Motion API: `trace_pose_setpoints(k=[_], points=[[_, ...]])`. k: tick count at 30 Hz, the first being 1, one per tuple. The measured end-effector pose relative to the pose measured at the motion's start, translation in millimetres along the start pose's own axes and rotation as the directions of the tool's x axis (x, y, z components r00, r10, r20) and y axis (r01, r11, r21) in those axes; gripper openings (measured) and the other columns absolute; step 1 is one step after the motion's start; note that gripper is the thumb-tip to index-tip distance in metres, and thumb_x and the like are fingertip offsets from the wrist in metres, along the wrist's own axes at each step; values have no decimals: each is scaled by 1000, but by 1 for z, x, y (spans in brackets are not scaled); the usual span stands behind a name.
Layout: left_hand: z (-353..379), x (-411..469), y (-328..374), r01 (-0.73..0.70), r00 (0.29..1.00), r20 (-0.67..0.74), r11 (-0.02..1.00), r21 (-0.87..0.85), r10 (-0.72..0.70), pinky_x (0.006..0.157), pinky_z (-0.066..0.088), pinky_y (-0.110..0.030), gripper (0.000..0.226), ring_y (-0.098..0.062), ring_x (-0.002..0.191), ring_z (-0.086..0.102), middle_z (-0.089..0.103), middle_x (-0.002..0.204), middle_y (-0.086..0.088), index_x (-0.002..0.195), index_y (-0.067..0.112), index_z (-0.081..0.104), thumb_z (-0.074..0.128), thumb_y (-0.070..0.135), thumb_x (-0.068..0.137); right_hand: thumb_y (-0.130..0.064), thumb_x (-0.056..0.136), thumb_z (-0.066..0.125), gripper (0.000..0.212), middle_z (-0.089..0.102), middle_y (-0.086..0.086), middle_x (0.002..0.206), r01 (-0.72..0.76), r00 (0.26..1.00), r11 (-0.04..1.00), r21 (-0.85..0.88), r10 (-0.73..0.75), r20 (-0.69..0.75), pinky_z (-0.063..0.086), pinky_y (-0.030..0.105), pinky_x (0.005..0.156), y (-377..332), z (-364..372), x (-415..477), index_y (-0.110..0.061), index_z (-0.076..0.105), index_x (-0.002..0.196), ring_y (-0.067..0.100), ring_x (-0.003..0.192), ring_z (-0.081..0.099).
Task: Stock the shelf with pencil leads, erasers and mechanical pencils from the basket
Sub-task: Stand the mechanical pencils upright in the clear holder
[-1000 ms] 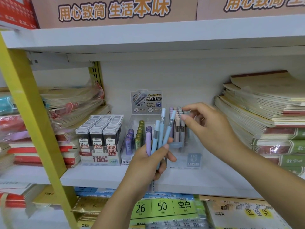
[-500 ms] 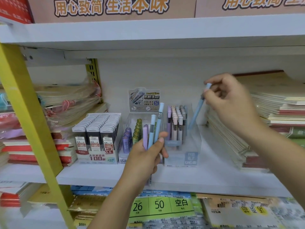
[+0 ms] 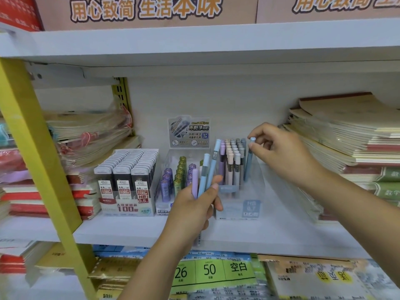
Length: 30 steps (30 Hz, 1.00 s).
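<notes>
My left hand (image 3: 194, 211) grips a small bunch of mechanical pencils (image 3: 204, 174), one lilac and two light blue, upright in front of the shelf. My right hand (image 3: 279, 150) pinches the cap of another blue mechanical pencil (image 3: 249, 161), which stands inside the clear display box (image 3: 249, 204) at its right side, beside rows of pastel pencils (image 3: 231, 156). To the left stand a clear box of pencil lead tubes (image 3: 173, 180) and a box of black 0.5 HB lead cases (image 3: 129, 169). No basket or erasers are in view.
The white shelf board (image 3: 129, 232) carries stacks of notebooks at far right (image 3: 346, 144) and wrapped notebook stacks at left (image 3: 91, 135). A yellow upright post (image 3: 36, 148) crosses the left foreground. More paper pads lie on the shelf below (image 3: 216, 271).
My right hand took one blue pencil from the left hand's bunch, lifted it to the right, then brought it down into the clear display box. The left hand has stayed in place.
</notes>
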<state>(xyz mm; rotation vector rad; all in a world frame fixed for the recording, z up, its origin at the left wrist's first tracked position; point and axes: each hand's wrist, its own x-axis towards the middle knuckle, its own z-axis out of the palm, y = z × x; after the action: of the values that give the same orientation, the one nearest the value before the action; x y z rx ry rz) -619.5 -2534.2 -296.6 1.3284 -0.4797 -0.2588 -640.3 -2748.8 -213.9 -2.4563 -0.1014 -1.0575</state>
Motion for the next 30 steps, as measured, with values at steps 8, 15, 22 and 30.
trace_pose_setpoints(k=[8, 15, 22, 30], points=[[1, -1, 1, 12, 1000, 6, 1000, -26, -12, 39, 25, -19, 24, -6, 40, 30, 60, 63, -1, 99, 38, 76, 56, 25, 100, -28, 86, 68, 14, 58, -16, 82, 14, 1000, 992, -126, -16, -14, 36, 24, 63, 10, 9, 4, -32, 58, 94, 11, 80, 52], [1, -2, 3, 14, 1000, 23, 1000, -5, -14, 40, 25, -20, 21, -7, 43, 31, 61, 63, 1, 111, 35, 71, 56, 26, 100, -23, 92, 59, 20, 49, 2, 99, -78, 997, 970, -231, 81, 3, 37, 26, 76, 6, 12, 3, -22, 69, 110, 19, 93, 50], [7, -7, 6, 3, 986, 168, 1000, 7, -4, 41, 25, -19, 22, -9, 47, 30, 64, 69, 1, 108, 39, 73, 57, 27, 99, -20, 87, 68, 21, 73, 0, 86, -235, 971, 824, 515, 178, 159, 44, 7, 61, -47, 1, -27, -21, 70, 108, -2, 68, 60], [11, -9, 6, 2, 985, 173, 999, 47, -10, 40, 29, -18, 18, -8, 46, 40, 73, 80, 0, 105, 39, 73, 59, 32, 98, -5, 87, 65, 17, 73, 13, 84, -283, 958, 678, 678, 232, 167, 48, 17, 51, -54, -7, -29, -16, 66, 100, 8, 63, 64]])
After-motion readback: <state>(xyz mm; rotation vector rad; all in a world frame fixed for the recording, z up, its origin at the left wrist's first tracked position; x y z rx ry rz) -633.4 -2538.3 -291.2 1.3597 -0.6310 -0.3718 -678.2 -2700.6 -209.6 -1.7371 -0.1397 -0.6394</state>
